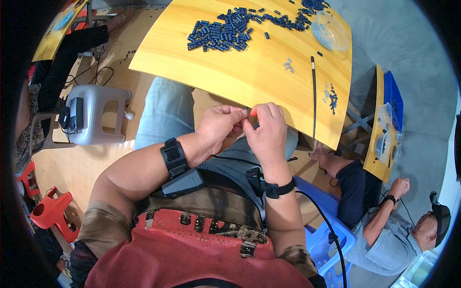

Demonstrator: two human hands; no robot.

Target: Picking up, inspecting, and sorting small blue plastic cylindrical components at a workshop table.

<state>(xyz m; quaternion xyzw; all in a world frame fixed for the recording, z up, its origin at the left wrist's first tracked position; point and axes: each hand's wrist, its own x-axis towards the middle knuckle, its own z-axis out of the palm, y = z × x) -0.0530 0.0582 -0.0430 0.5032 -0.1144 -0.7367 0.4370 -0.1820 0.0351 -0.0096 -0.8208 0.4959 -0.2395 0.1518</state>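
In front of the table's near edge, my left hand (217, 126) and my right hand (270, 132) meet with fingertips pinched together. Between them a tiny dark piece (247, 109) shows, mostly covered by the fingers; it resembles the small black parts on the table. My left thumb and index finger are closed on it. My right thumb and index finger press close by, and what they hold is hidden. A large heap of small black oblong parts (218, 36) lies on the yellow table (206, 67) beyond my hands.
A thin black stick (313, 91) lies along the table's right side, beside small clear pieces (288, 65) and small black pieces (333, 100). A transparent bowl (330, 31) stands far right. A grey stool (98, 113) is on the left; a co-worker (389, 235) sits at right.
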